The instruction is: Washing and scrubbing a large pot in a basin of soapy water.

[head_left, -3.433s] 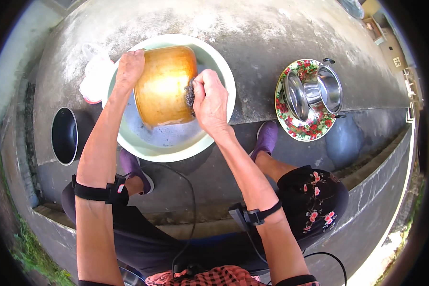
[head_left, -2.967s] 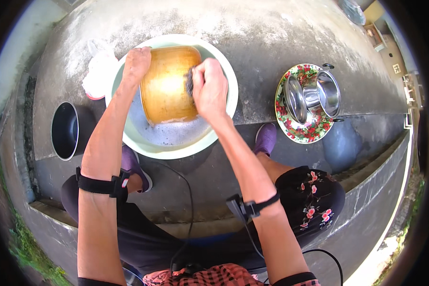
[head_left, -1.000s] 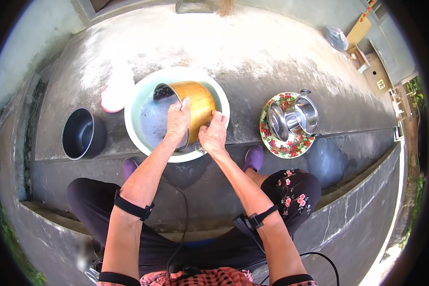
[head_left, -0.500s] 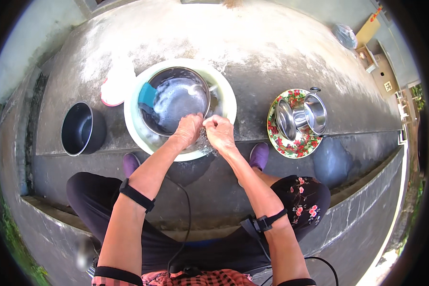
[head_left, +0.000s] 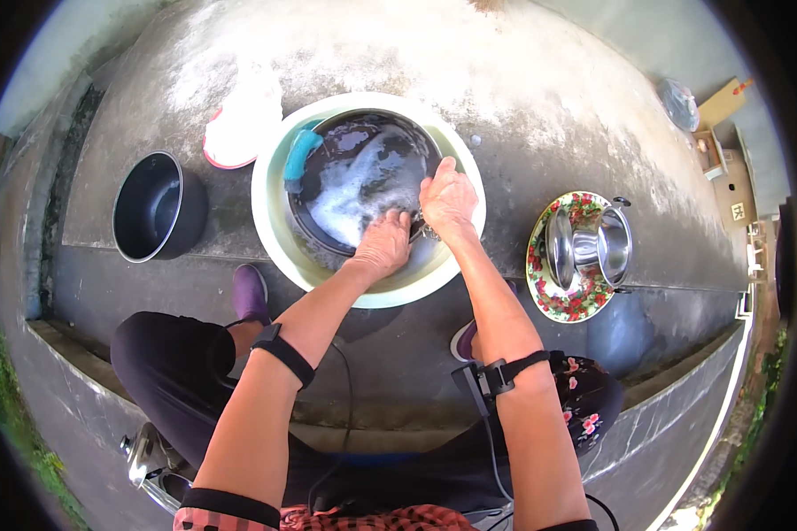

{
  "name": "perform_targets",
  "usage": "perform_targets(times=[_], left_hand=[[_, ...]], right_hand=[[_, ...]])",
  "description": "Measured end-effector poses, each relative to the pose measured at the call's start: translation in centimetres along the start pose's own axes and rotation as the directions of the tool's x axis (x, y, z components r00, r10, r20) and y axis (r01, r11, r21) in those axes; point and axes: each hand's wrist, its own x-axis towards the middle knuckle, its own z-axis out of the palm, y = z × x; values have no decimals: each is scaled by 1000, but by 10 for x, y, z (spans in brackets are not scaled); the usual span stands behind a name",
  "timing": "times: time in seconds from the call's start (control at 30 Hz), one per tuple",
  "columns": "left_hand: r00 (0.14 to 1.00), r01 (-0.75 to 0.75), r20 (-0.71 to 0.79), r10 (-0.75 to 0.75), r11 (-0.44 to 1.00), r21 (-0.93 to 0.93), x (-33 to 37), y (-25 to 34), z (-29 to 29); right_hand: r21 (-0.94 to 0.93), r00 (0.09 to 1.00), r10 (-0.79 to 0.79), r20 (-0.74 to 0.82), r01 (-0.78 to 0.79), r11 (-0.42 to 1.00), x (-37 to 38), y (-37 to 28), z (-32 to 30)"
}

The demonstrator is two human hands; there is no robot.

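Observation:
A dark round pot (head_left: 328, 237) with foamy water in it sits inside a pale green basin (head_left: 270, 221). At the near side of the pot, my left hand (head_left: 383, 245) reaches over the rim, its fingers stretched out and touching the foam. My right hand (head_left: 449, 199) is closed at the pot's right rim; what it grips is hidden, though a wiry greyish bit shows just below it. A teal cloth or sponge (head_left: 302, 157) lies over the pot's left rim.
To the left stands a dark deep pot (head_left: 155, 208), beside a bright white item with a red edge (head_left: 235, 142). On the right, a floral tray (head_left: 562, 305) bears shiny metal cookware (head_left: 613, 246). A metal vessel (head_left: 146, 456) is near my left knee. A step edge crosses the concrete.
My hands were together at the pot's near right rim and have parted. The left now reaches into the foam, the right is at the right rim. The view has shifted.

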Motion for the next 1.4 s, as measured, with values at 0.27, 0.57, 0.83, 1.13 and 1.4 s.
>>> perform_targets(times=[0.27,0.57,0.83,1.13,1.4], left_hand=[[971,-172,204,126,959,227,-32,-49,-13],[890,-290,410,201,942,169,-41,-21,-100],[941,-152,275,200,971,-187,-13,-39,-176],[969,200,234,-75,795,-572,2,-72,-182],[983,132,176,-45,846,-516,6,-71,-160]], right_hand=[[-53,996,26,90,-21,998,-3,-7,-1],[1,934,95,343,-102,995,17,0,17],[774,832,275,482,-551,311,36,14,33],[625,994,63,92,-107,773,33,24,40],[303,974,-177,-142,213,929,1,7,13]])
